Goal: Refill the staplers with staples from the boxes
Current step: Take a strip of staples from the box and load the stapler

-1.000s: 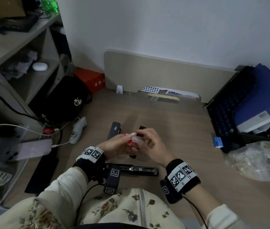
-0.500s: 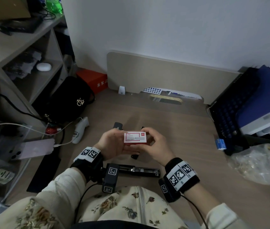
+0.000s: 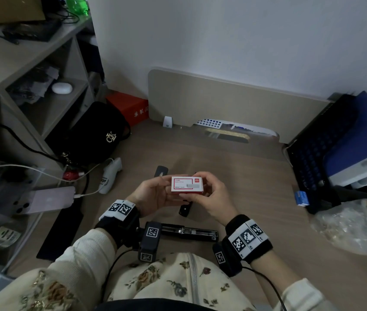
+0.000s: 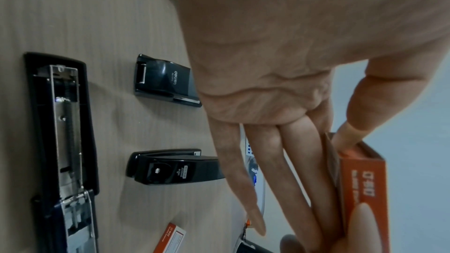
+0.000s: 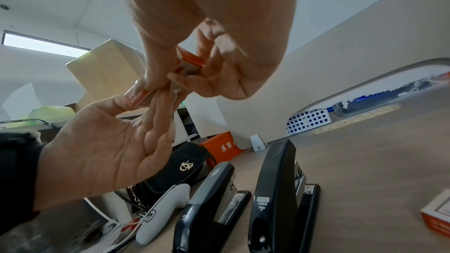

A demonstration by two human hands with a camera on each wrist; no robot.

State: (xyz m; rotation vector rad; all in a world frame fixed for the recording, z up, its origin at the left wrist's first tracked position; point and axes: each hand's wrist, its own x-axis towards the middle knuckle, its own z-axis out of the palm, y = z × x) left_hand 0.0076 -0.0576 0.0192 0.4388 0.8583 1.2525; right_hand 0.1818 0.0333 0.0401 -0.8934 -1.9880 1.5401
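Both hands hold a red and white staple box [image 3: 187,186] level above the desk, label up. My left hand [image 3: 163,191] grips its left end, with the thumb at the end flap [image 4: 348,138]. My right hand [image 3: 207,189] pinches the right end [image 5: 190,61]. An open black stapler [image 3: 191,232] lies on the desk near my body, its metal channel [image 4: 65,141] exposed. Two closed staplers stand beyond the hands, a grey-topped one [image 5: 209,203] and a black one [image 5: 277,195]. A second staple box [image 5: 438,213] lies on the desk to the right.
A black bag [image 3: 97,135], a white handheld device [image 3: 110,176] and a phone on a cable [image 3: 45,200] crowd the left. A dark crate [image 3: 312,153], a small blue box [image 3: 301,197] and a plastic bag [image 3: 353,225] sit at the right. A beige panel [image 3: 223,102] backs the desk.
The staple box has been turned from edge-on to label up between both hands. The hands stayed together over the same spot of the desk.
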